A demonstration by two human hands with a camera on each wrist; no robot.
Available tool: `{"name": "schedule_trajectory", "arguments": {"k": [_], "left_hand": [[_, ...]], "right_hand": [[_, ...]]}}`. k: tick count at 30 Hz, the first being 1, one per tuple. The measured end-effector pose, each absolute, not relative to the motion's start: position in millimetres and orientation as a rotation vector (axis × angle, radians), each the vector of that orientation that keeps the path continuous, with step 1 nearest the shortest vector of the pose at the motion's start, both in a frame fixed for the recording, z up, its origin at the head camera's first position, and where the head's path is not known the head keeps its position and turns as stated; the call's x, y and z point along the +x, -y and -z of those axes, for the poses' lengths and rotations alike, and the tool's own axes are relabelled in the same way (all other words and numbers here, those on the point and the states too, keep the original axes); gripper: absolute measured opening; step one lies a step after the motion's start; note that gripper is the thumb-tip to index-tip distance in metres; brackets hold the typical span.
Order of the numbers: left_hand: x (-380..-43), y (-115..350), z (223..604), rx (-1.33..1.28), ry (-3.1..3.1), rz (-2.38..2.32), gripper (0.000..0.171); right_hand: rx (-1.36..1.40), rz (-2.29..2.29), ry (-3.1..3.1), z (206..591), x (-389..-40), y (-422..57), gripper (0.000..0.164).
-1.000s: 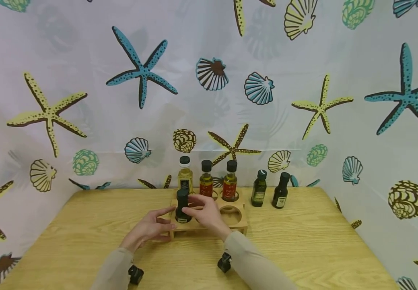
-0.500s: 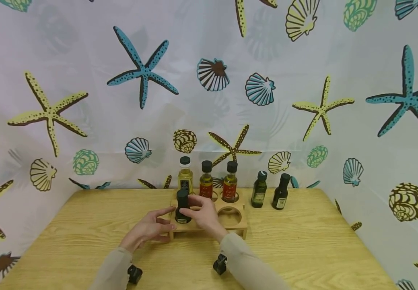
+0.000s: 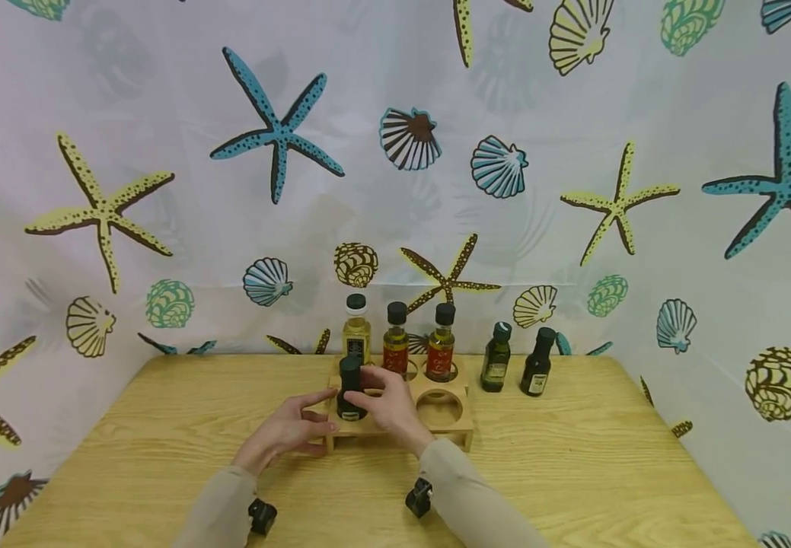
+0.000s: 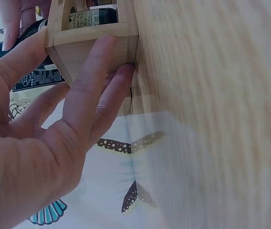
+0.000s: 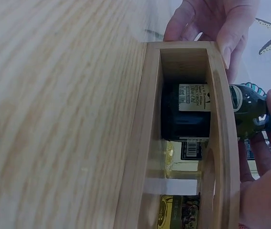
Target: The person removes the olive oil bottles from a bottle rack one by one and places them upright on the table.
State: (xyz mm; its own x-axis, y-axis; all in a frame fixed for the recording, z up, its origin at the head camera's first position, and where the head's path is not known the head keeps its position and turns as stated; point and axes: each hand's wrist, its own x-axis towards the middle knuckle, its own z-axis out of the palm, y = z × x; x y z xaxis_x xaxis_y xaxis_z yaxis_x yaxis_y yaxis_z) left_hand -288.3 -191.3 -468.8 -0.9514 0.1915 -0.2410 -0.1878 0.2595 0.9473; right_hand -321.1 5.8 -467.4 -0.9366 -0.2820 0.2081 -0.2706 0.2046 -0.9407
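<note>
A dark green olive oil bottle with a black cap stands in the front left hole of a two-tier wooden bottle rack. My right hand pinches it by the neck, just under the cap. Through the rack's open front in the right wrist view, the label on the bottle's lower body shows below the top board. My left hand holds the rack's left end. Its thumb is at the top board's edge and its fingers lie along the wooden side panel.
In the rack's back row stand a pale yellow oil bottle and two red-labelled oil bottles. Two dark bottles, a green one and a slimmer one, stand on the table right of the rack. A patterned curtain hangs behind.
The head view has shifted slightly. My right forearm has moved a little to the left, while both hands keep their hold on the bottle and the rack.
</note>
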Motion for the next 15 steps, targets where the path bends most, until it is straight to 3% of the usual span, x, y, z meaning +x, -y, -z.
{"name": "schedule_trajectory", "arguments": {"k": [15], "left_hand": [[-285.4, 191.1, 467.4, 0.014, -2.254, -1.736, 0.072]], "right_hand": [[-0.593, 1.89, -2.416, 468.1, -319.5, -4.5, 0.039]]}}
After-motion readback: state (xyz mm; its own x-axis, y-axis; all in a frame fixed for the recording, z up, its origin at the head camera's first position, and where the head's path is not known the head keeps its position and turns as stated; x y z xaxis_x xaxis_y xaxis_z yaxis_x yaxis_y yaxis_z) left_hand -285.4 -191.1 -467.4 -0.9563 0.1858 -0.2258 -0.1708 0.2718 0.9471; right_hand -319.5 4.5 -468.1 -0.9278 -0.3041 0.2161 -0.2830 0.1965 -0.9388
